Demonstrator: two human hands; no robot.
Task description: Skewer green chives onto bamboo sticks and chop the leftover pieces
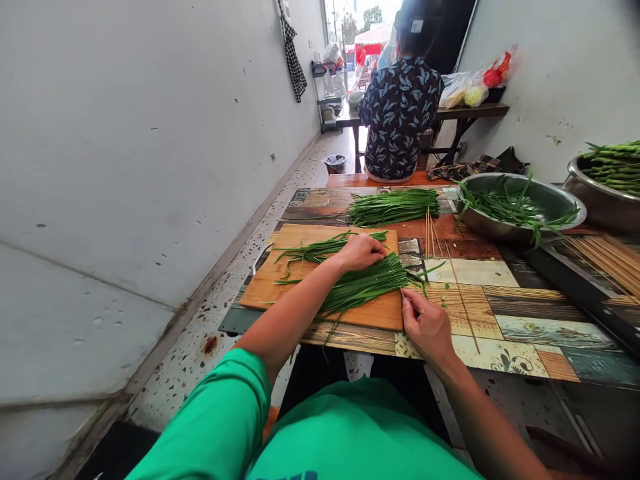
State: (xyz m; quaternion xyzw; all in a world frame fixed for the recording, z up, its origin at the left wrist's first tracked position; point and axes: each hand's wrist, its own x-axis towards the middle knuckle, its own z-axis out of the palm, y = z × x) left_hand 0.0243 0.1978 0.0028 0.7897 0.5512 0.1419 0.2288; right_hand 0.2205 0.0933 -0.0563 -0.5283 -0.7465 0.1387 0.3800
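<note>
A wooden cutting board [295, 235] bears two bunches of long green garlic chives. My left hand [364, 252] is closed over the board, between the smaller far bunch [320, 249] and the larger near bunch [367, 283]; its curled fingers hide what they hold. At the board's right edge, my right hand [426, 325] pinches a thin bamboo skewer [402, 292] beside the cut ends of the near bunch. Only a short bit of that skewer shows. Behind the board lies a thick pile of garlic chives [395, 207].
Loose skewers [463, 297] lie right of the board. A metal bowl [520, 230] of chive leaves stands at the right, near a large dark-handled knife [585, 300] and a skewer stack [607, 257]. Another metal bowl [600, 200] holds green stalks. A person [403, 113] sits ahead, back turned.
</note>
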